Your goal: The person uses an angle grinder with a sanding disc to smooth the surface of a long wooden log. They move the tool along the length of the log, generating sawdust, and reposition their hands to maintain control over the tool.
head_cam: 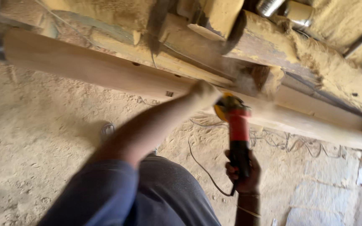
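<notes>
Nearest the camera, a blue sleeve [101, 196] and grey trousers [172, 196] fill the lower part of the view, just below the long wooden beam [84, 67] that runs across from upper left to lower right. From the sleeve the left arm stretches up to the beam, and the left hand [204, 93] appears to rest on its lower edge, fingers curled; it is blurred, so whether it grips anything cannot be told. Just right of that hand, the red angle grinder [236, 121] points up, its yellowish head at the beam's edge. The right hand [243, 172] is wrapped firmly round the grinder's dark handle, below the beam. A black cord [202, 167] trails from the tool over the sawdust-covered floor [30, 138]. The step in hand looks like smoothing the beam's surface; the next move likely calls for a steady bracing hand and even pressure along the wood.
</notes>
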